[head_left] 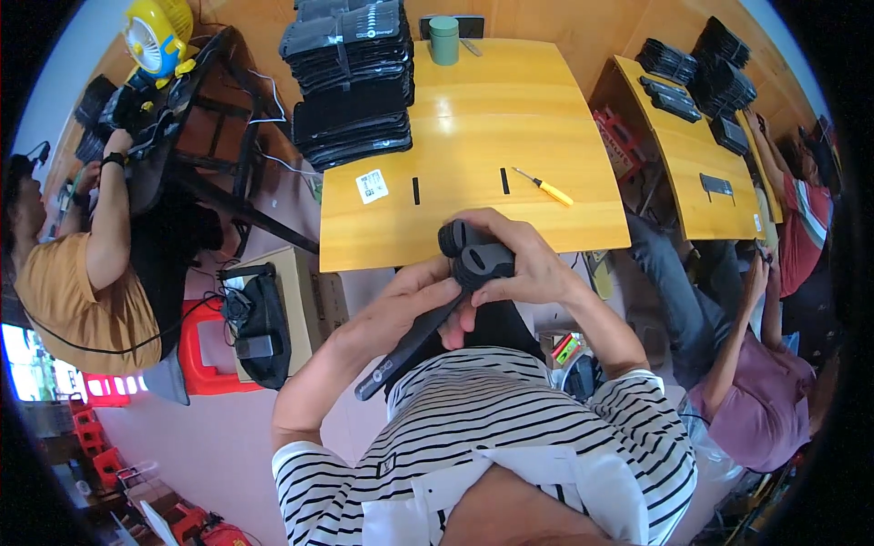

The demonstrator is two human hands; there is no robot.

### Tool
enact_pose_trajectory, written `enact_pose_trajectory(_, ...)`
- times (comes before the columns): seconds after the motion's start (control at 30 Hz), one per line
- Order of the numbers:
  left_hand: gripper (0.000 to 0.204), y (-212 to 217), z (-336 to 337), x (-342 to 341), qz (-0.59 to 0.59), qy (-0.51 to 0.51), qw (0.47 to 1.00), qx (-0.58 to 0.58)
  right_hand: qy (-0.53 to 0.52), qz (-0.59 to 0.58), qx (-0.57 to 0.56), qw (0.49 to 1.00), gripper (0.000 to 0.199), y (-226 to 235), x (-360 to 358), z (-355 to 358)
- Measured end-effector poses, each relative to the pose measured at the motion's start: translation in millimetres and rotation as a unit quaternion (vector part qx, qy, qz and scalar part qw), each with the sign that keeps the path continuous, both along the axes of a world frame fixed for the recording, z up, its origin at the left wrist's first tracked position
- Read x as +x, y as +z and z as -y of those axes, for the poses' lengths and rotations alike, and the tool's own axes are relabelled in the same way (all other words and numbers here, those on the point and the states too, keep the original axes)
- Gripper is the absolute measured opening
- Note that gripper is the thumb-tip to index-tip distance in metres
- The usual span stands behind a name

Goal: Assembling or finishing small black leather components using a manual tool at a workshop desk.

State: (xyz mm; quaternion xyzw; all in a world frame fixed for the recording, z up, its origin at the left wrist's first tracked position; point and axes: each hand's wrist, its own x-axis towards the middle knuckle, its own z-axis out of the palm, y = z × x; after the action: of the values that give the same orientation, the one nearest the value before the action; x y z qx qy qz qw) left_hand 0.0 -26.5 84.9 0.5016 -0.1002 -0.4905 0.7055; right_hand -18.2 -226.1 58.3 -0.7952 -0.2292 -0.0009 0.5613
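In front of my chest, just off the table's near edge, both my hands hold a long black strap (410, 348). Its rounded tail hangs down to the left, and its other end is looped or folded in a bunch between my hands. My left hand (393, 311) closes round the strap below the bunch. Fingers and thumb of my right hand (537, 264) grip the bunch from the right. How the folds run inside the grip is hidden. A tall stack of black flat pieces (350, 123) stands on the yellow table (455, 218), at the far left.
On the table lie a yellow-handled screwdriver (546, 188) and a white label (371, 187); a green canister (444, 41) stands at the back. Left are a cardboard box (305, 300), a red stool (196, 341) and a seated person (86, 273). Other people sit right, by another table (678, 150).
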Motion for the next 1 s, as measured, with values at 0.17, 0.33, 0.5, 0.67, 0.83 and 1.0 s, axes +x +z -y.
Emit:
enact_pose_trajectory(0.17, 0.024, -0.7, 1.6, 7.2, 0.122, -0.044, 0.991, 0.030, -0.024, 0.029, 0.062, 0.997, 0.066, -5.1, 0.5, -13.9)
enact_pose_trajectory(0.33, 0.027, -11.2, 16.8, 12.6, 0.131, 0.026, 0.991, 0.025, -0.107, -0.146, 0.230, 0.956, 0.033, -16.2, 1.3, -27.0)
enact_pose_trajectory(0.5, 0.025, -31.8, 33.3, 12.9, 0.356, 0.089, 0.926, 0.092, -0.151, -0.230, 0.365, 0.889, 0.033, -23.4, 11.9, -33.1)
enact_pose_trajectory(0.67, 0.021, -23.2, 31.9, 16.9, 0.436, 0.044, 0.894, 0.095, -0.115, -0.293, 0.372, 0.873, 0.045, -12.6, 13.3, -22.7)
enact_pose_trajectory(0.83, 0.023, -6.1, -2.8, 13.9, 0.614, -0.111, 0.740, 0.252, -0.239, -0.240, 0.158, 0.928, 0.033, -9.5, 13.5, 39.6)
enact_pose_trajectory(1.0, 0.027, -23.4, -32.4, 14.0, 0.619, 0.001, 0.751, 0.229, -0.357, -0.101, -0.089, 0.925, 0.048, -29.8, 16.4, 88.4)
